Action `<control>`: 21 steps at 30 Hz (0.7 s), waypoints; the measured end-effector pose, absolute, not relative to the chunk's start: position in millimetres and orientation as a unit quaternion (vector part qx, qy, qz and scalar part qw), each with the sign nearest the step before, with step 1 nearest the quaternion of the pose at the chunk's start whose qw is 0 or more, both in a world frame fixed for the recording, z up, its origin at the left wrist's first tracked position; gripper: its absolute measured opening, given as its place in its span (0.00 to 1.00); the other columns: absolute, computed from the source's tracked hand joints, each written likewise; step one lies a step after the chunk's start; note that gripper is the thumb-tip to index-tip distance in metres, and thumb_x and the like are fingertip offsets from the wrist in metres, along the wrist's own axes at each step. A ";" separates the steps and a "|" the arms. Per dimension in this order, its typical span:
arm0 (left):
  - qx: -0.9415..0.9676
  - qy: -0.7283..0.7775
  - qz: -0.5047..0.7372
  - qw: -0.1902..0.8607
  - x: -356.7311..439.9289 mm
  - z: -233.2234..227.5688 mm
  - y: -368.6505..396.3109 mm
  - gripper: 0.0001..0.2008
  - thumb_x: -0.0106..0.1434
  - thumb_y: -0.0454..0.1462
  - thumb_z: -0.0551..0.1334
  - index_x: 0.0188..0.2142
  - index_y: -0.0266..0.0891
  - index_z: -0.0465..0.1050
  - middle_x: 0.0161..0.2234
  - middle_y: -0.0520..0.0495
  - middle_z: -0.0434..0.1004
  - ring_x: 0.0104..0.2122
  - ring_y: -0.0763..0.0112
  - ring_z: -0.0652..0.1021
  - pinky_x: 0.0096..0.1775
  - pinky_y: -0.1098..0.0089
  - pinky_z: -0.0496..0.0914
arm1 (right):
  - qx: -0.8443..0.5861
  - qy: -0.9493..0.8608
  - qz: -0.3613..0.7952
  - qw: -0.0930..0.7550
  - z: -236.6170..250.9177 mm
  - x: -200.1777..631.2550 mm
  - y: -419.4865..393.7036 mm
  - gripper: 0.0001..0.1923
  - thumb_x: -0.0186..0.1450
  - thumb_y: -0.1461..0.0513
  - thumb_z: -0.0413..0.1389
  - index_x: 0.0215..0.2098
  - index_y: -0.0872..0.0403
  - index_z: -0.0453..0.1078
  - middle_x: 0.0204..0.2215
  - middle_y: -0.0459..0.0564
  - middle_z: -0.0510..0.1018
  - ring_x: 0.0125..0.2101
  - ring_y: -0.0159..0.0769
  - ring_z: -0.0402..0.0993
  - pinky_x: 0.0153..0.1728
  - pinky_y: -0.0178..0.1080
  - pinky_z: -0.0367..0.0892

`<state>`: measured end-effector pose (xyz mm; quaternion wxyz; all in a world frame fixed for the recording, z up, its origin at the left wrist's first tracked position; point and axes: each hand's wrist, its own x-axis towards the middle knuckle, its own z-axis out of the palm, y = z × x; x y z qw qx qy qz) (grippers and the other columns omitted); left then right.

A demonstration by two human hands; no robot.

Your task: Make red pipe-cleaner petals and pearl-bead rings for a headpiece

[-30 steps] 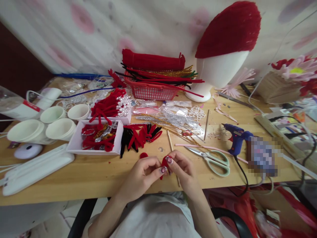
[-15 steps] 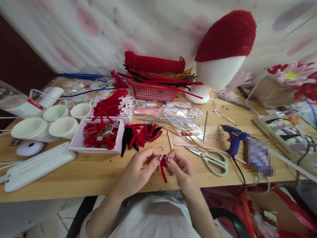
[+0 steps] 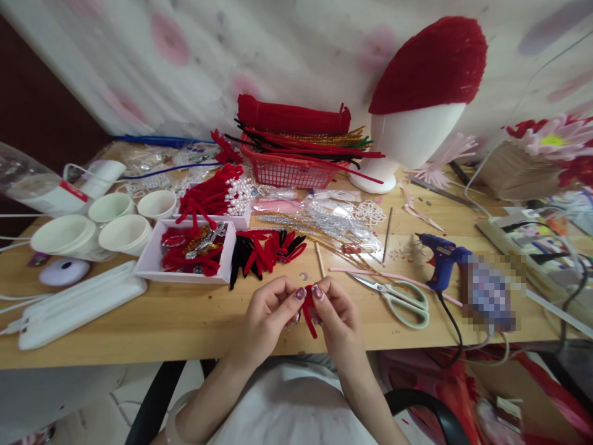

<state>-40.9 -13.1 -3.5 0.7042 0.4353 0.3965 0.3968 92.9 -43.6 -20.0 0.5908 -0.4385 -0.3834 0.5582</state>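
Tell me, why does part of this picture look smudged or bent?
Head view: a pixelated patch hides something beside the blue glue gun; the table edge bows from wide-angle distortion; corners are soft; both hands pinching the red piece stay fairly sharp under even daylight.

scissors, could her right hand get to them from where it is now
Probably yes: the scissors lie flat on the table just right of the right hand, nothing between, though that hand is pinching the red pipe cleaner.

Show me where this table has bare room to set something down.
Bare wood lies along the table near edge, between the white tray and the left hand, and past the right hand below the scissors. Behind the hands, from the cups to the glue gun, it is crowded.
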 end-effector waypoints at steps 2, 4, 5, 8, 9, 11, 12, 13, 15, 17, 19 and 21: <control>0.436 0.385 0.372 0.724 -44.5 -4.8 -11.7 0.18 0.62 0.49 0.65 0.26 0.38 0.69 0.19 0.56 0.66 0.20 0.77 0.65 0.24 0.74 0.59 | -0.433 -0.393 0.572 0.575 -20.0 95.3 -42.2 0.17 0.70 0.51 0.57 0.29 0.52 0.64 0.20 0.39 0.61 0.21 0.29 0.51 0.23 0.34 0.49; 0.455 0.365 0.340 0.738 -49.6 -3.4 -8.2 0.19 0.63 0.50 0.65 0.26 0.38 0.68 0.19 0.55 0.67 0.20 0.76 0.66 0.25 0.74 0.60 | -0.431 -0.404 0.580 0.561 -19.2 98.7 -41.3 0.18 0.70 0.51 0.57 0.28 0.52 0.64 0.20 0.39 0.60 0.21 0.29 0.51 0.22 0.34 0.48; 0.469 0.358 0.330 0.737 -51.9 -2.0 -6.1 0.20 0.64 0.50 0.64 0.26 0.38 0.67 0.20 0.55 0.67 0.21 0.76 0.66 0.25 0.74 0.61 | -0.431 -0.408 0.581 0.556 -18.6 100.2 -41.1 0.19 0.70 0.51 0.57 0.27 0.52 0.63 0.20 0.39 0.60 0.21 0.29 0.51 0.22 0.35 0.48; 0.515 0.349 0.323 0.713 -56.1 3.6 -1.0 0.20 0.67 0.49 0.60 0.25 0.39 0.66 0.21 0.55 0.66 0.22 0.75 0.66 0.26 0.73 0.61 | -0.438 -0.425 0.582 0.537 -16.3 102.1 -41.2 0.20 0.70 0.50 0.57 0.26 0.52 0.63 0.19 0.39 0.59 0.20 0.29 0.51 0.22 0.34 0.48; 0.531 0.349 0.320 0.703 -56.3 5.4 0.0 0.19 0.67 0.49 0.60 0.25 0.39 0.66 0.21 0.55 0.65 0.22 0.75 0.66 0.26 0.73 0.60 | -0.443 -0.432 0.581 0.529 -15.6 101.6 -41.6 0.21 0.70 0.49 0.57 0.25 0.52 0.63 0.19 0.39 0.59 0.20 0.29 0.51 0.22 0.34 0.49; 0.557 0.354 0.311 0.684 -55.3 8.4 0.2 0.18 0.67 0.47 0.60 0.26 0.39 0.66 0.21 0.55 0.64 0.23 0.75 0.66 0.26 0.73 0.60 | -0.461 -0.442 0.569 0.518 -14.9 99.0 -43.4 0.21 0.70 0.48 0.56 0.26 0.52 0.63 0.19 0.40 0.60 0.20 0.30 0.53 0.22 0.35 0.51; 0.567 0.358 0.307 0.676 -54.5 9.5 -0.4 0.17 0.67 0.46 0.59 0.25 0.39 0.66 0.21 0.56 0.64 0.22 0.75 0.66 0.26 0.72 0.59 | -0.471 -0.443 0.560 0.518 -15.0 97.0 -44.8 0.21 0.70 0.47 0.55 0.26 0.52 0.63 0.19 0.40 0.61 0.20 0.30 0.54 0.23 0.35 0.53; 0.573 0.364 0.304 0.669 -53.6 10.2 -1.4 0.18 0.68 0.46 0.59 0.25 0.39 0.65 0.20 0.56 0.63 0.22 0.75 0.66 0.26 0.72 0.59 | -0.481 -0.443 0.549 0.521 -15.3 94.9 -46.5 0.21 0.71 0.48 0.54 0.27 0.52 0.63 0.20 0.41 0.62 0.21 0.31 0.56 0.24 0.35 0.55; 0.575 0.377 0.301 0.661 -51.8 10.3 -4.3 0.19 0.69 0.46 0.57 0.24 0.40 0.63 0.19 0.57 0.62 0.21 0.75 0.65 0.25 0.72 0.58 | -0.497 -0.443 0.523 0.532 -16.3 90.5 -50.1 0.20 0.72 0.49 0.52 0.29 0.52 0.64 0.22 0.43 0.65 0.24 0.32 0.60 0.27 0.36 0.58; 0.571 0.386 0.301 0.659 -50.3 8.8 -7.9 0.19 0.69 0.46 0.57 0.23 0.41 0.61 0.19 0.57 0.61 0.20 0.75 0.63 0.24 0.73 0.57 | -0.508 -0.446 0.499 0.543 -17.2 87.5 -52.4 0.19 0.73 0.49 0.51 0.29 0.52 0.65 0.23 0.43 0.66 0.25 0.33 0.62 0.29 0.36 0.59; 0.565 0.390 0.305 0.660 -49.2 6.0 -11.3 0.20 0.69 0.47 0.57 0.24 0.41 0.60 0.19 0.58 0.60 0.20 0.76 0.63 0.23 0.73 0.57 | -0.511 -0.447 0.496 0.541 -17.4 87.3 -51.8 0.19 0.73 0.49 0.51 0.30 0.52 0.64 0.23 0.43 0.66 0.25 0.33 0.62 0.29 0.37 0.59; 0.555 0.393 0.316 0.661 -48.4 2.5 -13.7 0.20 0.69 0.48 0.57 0.24 0.41 0.61 0.19 0.58 0.59 0.20 0.76 0.62 0.23 0.73 0.57 | -0.505 -0.446 0.520 0.525 -16.9 90.3 -48.5 0.20 0.72 0.48 0.52 0.28 0.52 0.63 0.22 0.42 0.64 0.23 0.32 0.60 0.27 0.36 0.57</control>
